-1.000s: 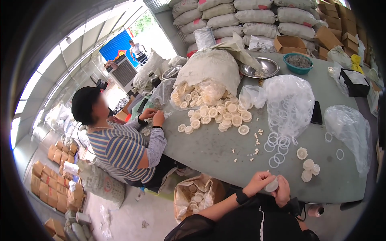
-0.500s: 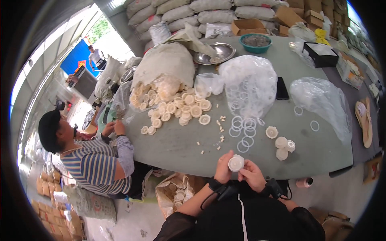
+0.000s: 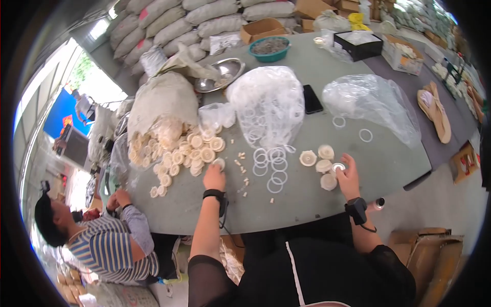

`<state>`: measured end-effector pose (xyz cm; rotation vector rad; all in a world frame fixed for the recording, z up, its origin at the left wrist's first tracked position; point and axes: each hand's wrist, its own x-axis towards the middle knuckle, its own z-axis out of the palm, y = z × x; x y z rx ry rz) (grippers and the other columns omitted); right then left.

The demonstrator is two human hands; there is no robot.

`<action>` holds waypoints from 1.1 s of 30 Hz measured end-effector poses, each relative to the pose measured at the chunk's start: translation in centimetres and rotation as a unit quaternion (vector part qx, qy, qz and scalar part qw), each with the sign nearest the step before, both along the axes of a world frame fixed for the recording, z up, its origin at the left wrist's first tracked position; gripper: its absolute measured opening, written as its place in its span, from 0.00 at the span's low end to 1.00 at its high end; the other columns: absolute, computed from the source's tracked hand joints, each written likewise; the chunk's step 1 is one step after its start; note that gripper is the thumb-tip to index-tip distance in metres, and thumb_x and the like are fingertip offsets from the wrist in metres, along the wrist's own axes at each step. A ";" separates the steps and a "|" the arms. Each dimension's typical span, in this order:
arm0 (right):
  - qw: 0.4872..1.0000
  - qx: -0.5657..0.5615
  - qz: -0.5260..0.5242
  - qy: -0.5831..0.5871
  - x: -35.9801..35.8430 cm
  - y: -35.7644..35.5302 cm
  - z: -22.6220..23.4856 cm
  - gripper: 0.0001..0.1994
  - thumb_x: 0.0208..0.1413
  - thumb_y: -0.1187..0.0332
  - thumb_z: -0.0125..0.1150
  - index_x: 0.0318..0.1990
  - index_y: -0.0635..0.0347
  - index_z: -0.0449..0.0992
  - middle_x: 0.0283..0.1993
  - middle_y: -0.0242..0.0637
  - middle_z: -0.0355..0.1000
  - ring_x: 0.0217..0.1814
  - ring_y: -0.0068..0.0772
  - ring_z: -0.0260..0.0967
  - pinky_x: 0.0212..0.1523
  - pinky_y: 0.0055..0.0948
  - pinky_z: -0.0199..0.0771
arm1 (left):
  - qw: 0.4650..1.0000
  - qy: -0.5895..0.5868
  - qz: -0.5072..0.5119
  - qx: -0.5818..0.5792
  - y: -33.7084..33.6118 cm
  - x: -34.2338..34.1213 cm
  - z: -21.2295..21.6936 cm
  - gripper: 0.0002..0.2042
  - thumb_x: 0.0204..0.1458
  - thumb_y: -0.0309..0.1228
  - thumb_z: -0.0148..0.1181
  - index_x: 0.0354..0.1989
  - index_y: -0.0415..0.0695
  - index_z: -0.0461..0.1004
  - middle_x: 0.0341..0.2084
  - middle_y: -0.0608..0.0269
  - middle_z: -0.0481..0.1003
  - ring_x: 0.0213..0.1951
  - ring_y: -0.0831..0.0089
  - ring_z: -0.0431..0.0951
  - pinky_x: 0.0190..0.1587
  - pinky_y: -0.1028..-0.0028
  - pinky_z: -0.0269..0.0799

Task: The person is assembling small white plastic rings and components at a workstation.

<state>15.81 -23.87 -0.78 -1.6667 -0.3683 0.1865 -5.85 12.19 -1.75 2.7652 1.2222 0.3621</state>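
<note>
Lying at the fingertips of the left hand (image 3: pixel 214 179): one pale round cap (image 3: pixel 219 162), at the right edge of a large cap pile (image 3: pixel 176 157). Left hand — fingers bent together over that cap; whether they have closed on it cannot be told. Right hand (image 3: pixel 350 180) — partly open, fingers half curled, touching a white-topped cap (image 3: pixel 337 167); a firm grip cannot be made out. This cap sits just left of the right hand, at the right side of a small cap group (image 3: pixel 324 166). Between the hands: loose white rings (image 3: pixel 276 175), overlapping; small cream pegs (image 3: pixel 243 169), nearer the left hand. Farther off: clear bag of rings (image 3: pixel 268 100); black phone (image 3: pixel 312 100), to its right; second clear bag (image 3: pixel 371 102), right of the phone. Beyond the pile: bulky pale sack (image 3: pixel 163 102); steel bowl (image 3: pixel 232 69), to its right; teal basin (image 3: pixel 270 55), farther still. Support for all: grey-green table (image 3: pixel 302 204). At left: co-worker in striped shirt (image 3: pixel 110 248), hands together by the table edge.
</note>
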 end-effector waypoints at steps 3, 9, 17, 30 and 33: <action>0.995 0.076 -0.061 -0.002 -1.5 0.2 0.1 0.19 0.48 0.75 0.48 0.50 0.64 0.59 0.46 0.40 0.63 0.28 0.19 0.64 0.31 0.19 0.65 | 0.994 -0.090 -0.019 0.066 0.2 -0.2 0.0 0.06 0.43 0.28 0.52 0.31 0.43 0.70 0.27 0.58 0.69 0.30 0.59 0.71 0.32 0.65 0.68; 0.968 0.102 0.196 0.115 -6.6 3.8 1.4 0.17 0.49 0.74 0.50 0.48 0.61 0.62 0.40 0.34 0.67 0.27 0.16 0.63 0.25 0.14 0.61 | 0.851 -0.267 -0.162 -0.423 -8.7 1.9 4.5 0.09 0.47 0.26 0.54 0.36 0.38 0.69 0.30 0.66 0.71 0.27 0.81 0.69 0.32 0.80 0.67; 0.922 0.135 0.248 0.267 -8.0 5.3 -1.4 0.11 0.50 0.69 0.52 0.42 0.62 0.66 0.28 0.29 0.67 0.19 0.13 0.59 0.19 0.14 0.59 | 0.872 -0.140 -0.271 -0.383 -14.1 4.1 3.5 0.13 0.47 0.30 0.54 0.42 0.42 0.67 0.32 0.60 0.69 0.33 0.72 0.71 0.35 0.76 0.67; 0.901 0.220 0.187 0.323 -6.5 4.0 -3.5 0.09 0.54 0.67 0.45 0.38 0.62 0.65 0.25 0.32 0.66 0.16 0.21 0.60 0.16 0.19 0.60 | 0.952 -0.033 -0.298 -0.066 -15.4 5.2 2.1 0.06 0.42 0.28 0.52 0.30 0.44 0.67 0.26 0.59 0.66 0.31 0.61 0.70 0.31 0.67 0.67; 0.885 0.254 0.176 0.348 -6.4 4.0 -2.8 0.10 0.55 0.66 0.43 0.38 0.62 0.64 0.23 0.32 0.65 0.16 0.23 0.61 0.16 0.21 0.59 | 0.949 -0.127 -0.286 -0.038 -15.1 4.7 2.6 0.06 0.42 0.27 0.52 0.31 0.45 0.68 0.23 0.60 0.67 0.27 0.64 0.71 0.26 0.70 0.66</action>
